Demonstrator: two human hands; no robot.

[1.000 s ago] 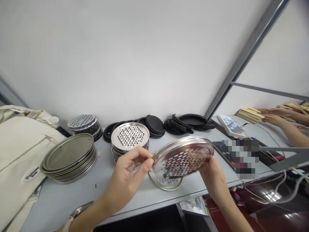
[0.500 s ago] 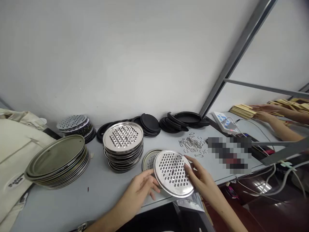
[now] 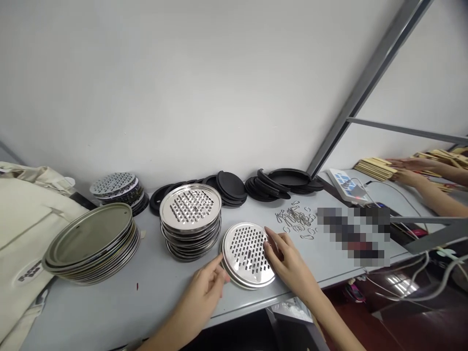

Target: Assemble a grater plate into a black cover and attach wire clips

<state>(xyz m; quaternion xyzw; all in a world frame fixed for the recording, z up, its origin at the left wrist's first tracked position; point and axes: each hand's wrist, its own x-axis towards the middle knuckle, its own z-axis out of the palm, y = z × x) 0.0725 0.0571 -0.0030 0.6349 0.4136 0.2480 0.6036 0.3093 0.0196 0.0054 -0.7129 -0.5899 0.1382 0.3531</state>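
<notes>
Between both hands (image 3: 288, 261): perforated disc (image 3: 246, 253).

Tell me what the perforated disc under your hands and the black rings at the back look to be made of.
The perforated disc looks like polished metal, likely stainless steel: bright mirror sheen and crisp punched slots. The black rings look like matte rubber or soft plastic: dull, no glare, some lying bent.

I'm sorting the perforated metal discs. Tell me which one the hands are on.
The single perforated disc at the table's front edge, between the left hand and right hand. The others sit in stacks behind.
</notes>
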